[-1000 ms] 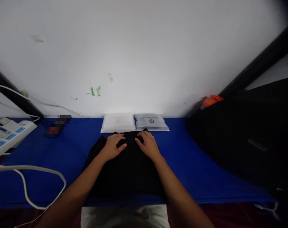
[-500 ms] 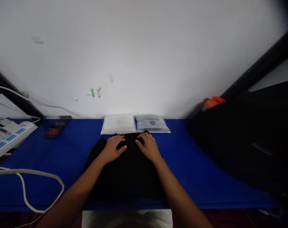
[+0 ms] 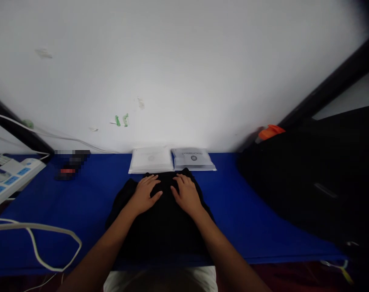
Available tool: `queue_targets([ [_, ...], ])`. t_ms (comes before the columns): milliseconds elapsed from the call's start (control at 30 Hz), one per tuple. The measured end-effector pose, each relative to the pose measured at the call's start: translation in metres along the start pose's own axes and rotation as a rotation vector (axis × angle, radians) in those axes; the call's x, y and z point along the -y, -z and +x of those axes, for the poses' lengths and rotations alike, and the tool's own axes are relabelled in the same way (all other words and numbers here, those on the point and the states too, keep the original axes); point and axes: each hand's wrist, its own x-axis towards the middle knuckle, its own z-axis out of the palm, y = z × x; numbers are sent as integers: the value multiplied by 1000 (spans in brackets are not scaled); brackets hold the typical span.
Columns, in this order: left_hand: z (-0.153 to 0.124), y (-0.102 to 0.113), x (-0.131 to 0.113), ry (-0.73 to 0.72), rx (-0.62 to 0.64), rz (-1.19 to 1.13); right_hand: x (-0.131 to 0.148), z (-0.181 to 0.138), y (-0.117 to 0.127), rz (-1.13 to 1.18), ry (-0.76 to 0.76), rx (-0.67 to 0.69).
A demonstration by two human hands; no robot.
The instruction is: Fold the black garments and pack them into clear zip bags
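A black garment [image 3: 169,227] lies spread on the blue table surface [image 3: 77,215], its far edge close to two flat zip bags. My left hand [image 3: 146,194] rests on the garment's upper left part, palm down, with fingers apart. On the upper right part lies my right hand [image 3: 187,193], also flat and spread. Neither hand grips the cloth. Just beyond the fingers are a white frosted zip bag [image 3: 150,160] and, to its right, a greyish zip bag [image 3: 193,159] with a round dark logo. Exactly what kind of garment it is, I cannot tell.
A white power strip [image 3: 14,178] and a looping white cable [image 3: 56,231] occupy the left side. Near the wall lies a dark pixelated object [image 3: 71,166]. A large black bag or cloth [image 3: 308,182] covers the right, with an orange item [image 3: 271,132] behind it.
My right hand has slid slightly down and left on the garment. My left hand stays nearly in place. The view has shifted a little.
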Motion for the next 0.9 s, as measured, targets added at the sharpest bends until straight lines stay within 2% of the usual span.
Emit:
queue_targets([
  [133,-10,8,-17,22,86,108,18,-9,1,-124,-58,85],
  [267,-36,14,-45,-1,113,186,8,-5,28,-54,-1,177],
  [333,-51,14,-56,-18,141,183,-11,5,49,8,30,116],
  [433,-69,9,-64,-34,191,180,-50,26,68,-138,61,-54],
  [500,-75,6,-63,-41,205,192,-76,40,68,-270,108,-37],
  [600,-76,4,-59,-62,188,192,-104,54,54,-364,142,56],
  [733,-72,6,-56,-87,138,160,-122,59,40,-381,106,-17],
  [833,-72,8,-54,-78,111,117,-125,55,45,-385,46,-90],
  [900,-73,11,-55,-36,48,57,-117,49,54,-369,-7,-197],
])
